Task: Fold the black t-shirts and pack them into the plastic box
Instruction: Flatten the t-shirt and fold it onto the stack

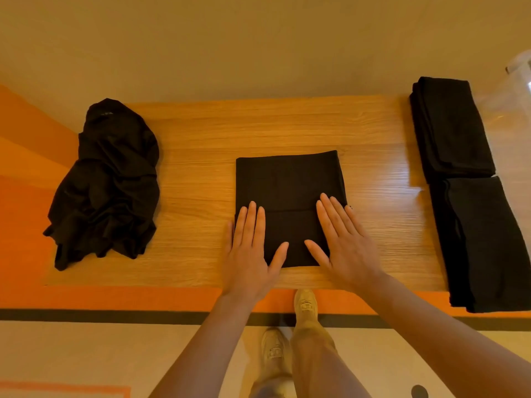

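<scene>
A folded black t-shirt [287, 182] lies as a neat rectangle at the middle of the wooden table [201, 156]. My left hand [250, 248] lies flat on its near left corner with straight fingers. My right hand [342, 242] presses flat on its near right part. A crumpled pile of black t-shirts [106, 182] sits at the table's left end. Two stacks of folded black t-shirts, a far stack [451, 124] and a near stack [485, 239], lie at the right end. A clear plastic box [517, 81] shows partly at the far right edge.
The table's near edge has an orange band [115, 297]. My legs and shoes [304, 305] stand just below it on a pale floor. A beige wall [258, 38] runs behind the table.
</scene>
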